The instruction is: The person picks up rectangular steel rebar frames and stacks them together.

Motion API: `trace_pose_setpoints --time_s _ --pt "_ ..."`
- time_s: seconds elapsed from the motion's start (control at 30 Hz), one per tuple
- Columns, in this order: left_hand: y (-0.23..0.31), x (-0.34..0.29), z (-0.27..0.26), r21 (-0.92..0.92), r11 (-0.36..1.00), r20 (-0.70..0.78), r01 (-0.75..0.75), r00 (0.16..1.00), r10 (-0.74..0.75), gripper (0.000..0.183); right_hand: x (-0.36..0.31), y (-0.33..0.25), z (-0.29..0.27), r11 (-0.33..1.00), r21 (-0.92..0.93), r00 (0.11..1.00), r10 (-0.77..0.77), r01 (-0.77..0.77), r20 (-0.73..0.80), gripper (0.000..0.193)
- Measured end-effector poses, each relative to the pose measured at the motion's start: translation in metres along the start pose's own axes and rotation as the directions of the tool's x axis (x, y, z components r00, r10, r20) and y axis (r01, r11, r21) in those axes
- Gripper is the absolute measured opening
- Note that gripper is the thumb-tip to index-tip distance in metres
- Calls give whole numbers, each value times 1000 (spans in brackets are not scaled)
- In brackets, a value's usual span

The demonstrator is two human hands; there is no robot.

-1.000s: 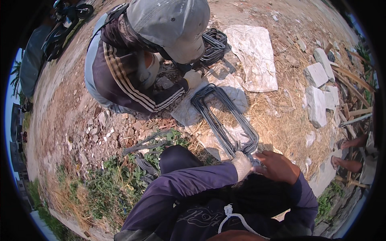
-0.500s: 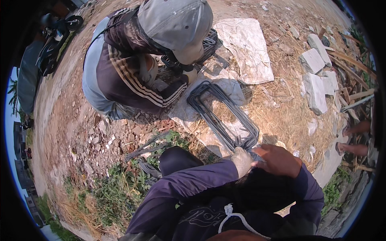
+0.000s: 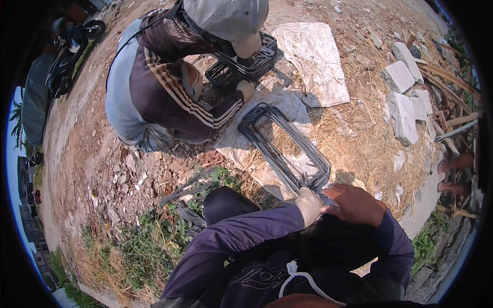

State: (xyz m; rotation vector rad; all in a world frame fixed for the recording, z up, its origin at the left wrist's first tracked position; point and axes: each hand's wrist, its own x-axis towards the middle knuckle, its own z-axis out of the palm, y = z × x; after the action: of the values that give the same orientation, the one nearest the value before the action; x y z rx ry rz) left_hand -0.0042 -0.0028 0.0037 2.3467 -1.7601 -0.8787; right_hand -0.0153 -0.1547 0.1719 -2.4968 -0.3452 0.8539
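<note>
Bright sunlight throws crisp shadows across an outdoor dirt lot (image 3: 77,136). Reddish rubble (image 3: 133,174) litters the ground at left, giving way to green weeds (image 3: 149,246) lower down. Dry straw (image 3: 354,149) spreads toward pale masonry blocks (image 3: 402,118) and timber planks (image 3: 452,88) at right. A motorbike (image 3: 67,59) stands upper left; buildings (image 3: 23,177) line the left rim.

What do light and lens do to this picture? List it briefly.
Head view: strong sunlight, with shadow on the straw beyond the right hand; head view: black surrounds the fisheye circle, left-edge buildings lean; head view: steel frames look fairly sharp, the motorcycle dark.
</note>
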Motion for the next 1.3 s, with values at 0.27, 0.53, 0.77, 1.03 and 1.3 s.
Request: trace_pose_setpoints --time_s 0.27,0.53,0.77,1.03,1.3 --pt "4 -5 -11 40 999 13 17 1000 -18 35 0 -1 0 1000 4 1000 10 -10 -3 48" --pt "1 -1 -8 -16 1000 40 12 999 -11 31 0 1 2 1000 7 999 -14 14 -29 48" --pt "2 3 12 56 998 -94 -8 995 13 29 -1 1 2 1000 -1 1000 -4 4 -17 51" --pt "3 -1 1 81 997 -28 6 1000 -4 32 -1 0 2 1000 -6 999 -17 17 -31 54" --pt "4 -8 -16 130 991 15 18 1000 -20 31 -1 -3 0 999 -25 1000 20 -20 5 53"
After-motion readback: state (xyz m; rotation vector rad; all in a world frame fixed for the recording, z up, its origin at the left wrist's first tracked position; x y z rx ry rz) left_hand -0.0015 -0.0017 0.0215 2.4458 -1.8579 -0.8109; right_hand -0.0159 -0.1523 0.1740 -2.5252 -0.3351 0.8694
